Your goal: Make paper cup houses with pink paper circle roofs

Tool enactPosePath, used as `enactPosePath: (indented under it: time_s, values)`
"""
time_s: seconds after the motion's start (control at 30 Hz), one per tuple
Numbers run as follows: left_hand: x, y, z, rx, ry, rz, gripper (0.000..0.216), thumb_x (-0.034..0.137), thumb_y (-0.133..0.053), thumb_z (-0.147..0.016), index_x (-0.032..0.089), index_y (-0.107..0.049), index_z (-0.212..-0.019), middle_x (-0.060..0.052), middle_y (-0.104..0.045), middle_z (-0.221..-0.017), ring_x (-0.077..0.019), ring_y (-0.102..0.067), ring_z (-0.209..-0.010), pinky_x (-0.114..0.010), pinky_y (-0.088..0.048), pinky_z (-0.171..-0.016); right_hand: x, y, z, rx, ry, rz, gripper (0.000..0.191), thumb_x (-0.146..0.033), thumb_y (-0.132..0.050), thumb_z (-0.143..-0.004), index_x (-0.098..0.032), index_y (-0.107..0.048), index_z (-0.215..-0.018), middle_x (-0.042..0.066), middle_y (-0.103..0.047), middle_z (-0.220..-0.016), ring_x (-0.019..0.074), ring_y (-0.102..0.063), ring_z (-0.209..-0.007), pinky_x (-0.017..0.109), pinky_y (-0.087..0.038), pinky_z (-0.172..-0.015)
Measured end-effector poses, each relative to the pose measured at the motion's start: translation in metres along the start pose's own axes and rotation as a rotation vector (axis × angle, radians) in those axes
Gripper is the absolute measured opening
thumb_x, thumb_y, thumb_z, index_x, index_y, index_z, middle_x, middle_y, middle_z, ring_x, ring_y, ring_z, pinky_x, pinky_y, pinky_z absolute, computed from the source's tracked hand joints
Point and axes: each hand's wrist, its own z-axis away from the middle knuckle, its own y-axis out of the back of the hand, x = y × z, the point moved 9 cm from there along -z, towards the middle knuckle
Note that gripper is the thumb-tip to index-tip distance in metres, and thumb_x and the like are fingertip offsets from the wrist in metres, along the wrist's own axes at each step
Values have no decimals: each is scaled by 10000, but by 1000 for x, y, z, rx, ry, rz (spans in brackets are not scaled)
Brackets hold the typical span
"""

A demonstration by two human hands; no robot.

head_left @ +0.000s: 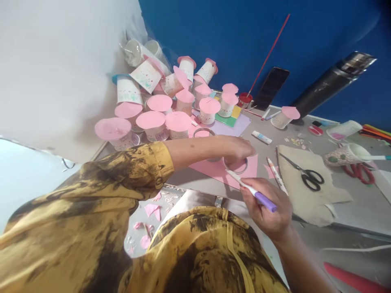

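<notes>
Head: pen (pixel 251 189) at edge of ring (pixel 244 169)

And up at the desk's (pixel 258 124) far edge, a dark phone (pixel 271 88) against the blue wall (pixel 214 36), black flask (pixel 326 87) to its right; towards the near edge, black-handled scissors (pixel 305 172) lying on beige cloth (pixel 295 197)!

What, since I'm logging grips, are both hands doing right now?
Left hand: at the ring on pink paper; open or closed, can't tell.
Right hand: closed, holding the marker.
</notes>
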Motion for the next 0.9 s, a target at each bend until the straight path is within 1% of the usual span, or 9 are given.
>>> enactPosePath:
  time_s: [0.1,0.23,0.37,0.43,0.53,0.63,0.77,0.9]
  values:
    - [-3,-1,-4,-1,2,43,563,5,-699,-546,185,-712,-1079,-107,-662,-1063,-276,-523,-936,-379,-415,-834,-5,-5,1,-11,24,-12,166,-101,-648,-942,-170,-643,-1093,72,-769,-861,180,-738,-748,273,-574,-689]
    - [-12,2,-8,27,9,83,426,3,-706,-525,211,-732,-896,-78,-664,-955,-281,-506,-957,-390,-398,-886,-3,-1,2,-14,29,24,164,-103,-656,-936,-162,-654,-1090,69,-769,-858,179,-744,-760,267,-579,-716]
    - [-19,9,-9,85,-7,151,440,51,-750,-505,255,-733,-894,-51,-653,-975,-299,-470,-1046,-394,-385,-924,1,9,4,-3,39,99,150,-115,-668,-932,-170,-666,-1071,48,-765,-833,174,-750,-749,252,-575,-715]
    - [-22,9,-12,94,-7,170,468,62,-773,-478,272,-736,-895,-43,-643,-977,-312,-450,-1070,-404,-384,-920,4,13,6,8,12,123,147,-129,-671,-934,-181,-671,-1071,43,-763,-824,181,-753,-750,258,-574,-704]
    - [-22,7,-17,119,-19,180,462,38,-775,-449,274,-736,-844,-48,-629,-954,-336,-433,-1074,-431,-381,-906,6,15,8,-10,-25,132,148,-148,-663,-943,-199,-672,-1082,48,-764,-827,195,-752,-745,277,-572,-678]
    - [-20,3,-22,150,-42,158,434,25,-759,-454,275,-734,-809,-54,-632,-932,-350,-434,-1070,-449,-380,-910,1,10,7,-38,3,115,164,-149,-661,-943,-217,-662,-1093,48,-762,-819,202,-744,-723,295,-570,-660]
    - [-21,-4,-28,150,-43,129,393,4,-752,-437,261,-726,-733,-46,-638,-833,-327,-470,-995,-434,-399,-890,-5,-2,3,-70,48,80,202,-142,-654,-949,-223,-643,-1134,54,-765,-839,208,-735,-730,315,-569,-678]
    - [-28,-1,-32,239,-19,196,407,-32,-747,-406,251,-735,-699,-40,-631,-747,-311,-497,-933,-416,-415,-833,-10,-15,-1,-96,113,108,240,-116,-684,-932,-191,-634,-1155,73,-776,-892,201,-727,-766,309,-554,-722]
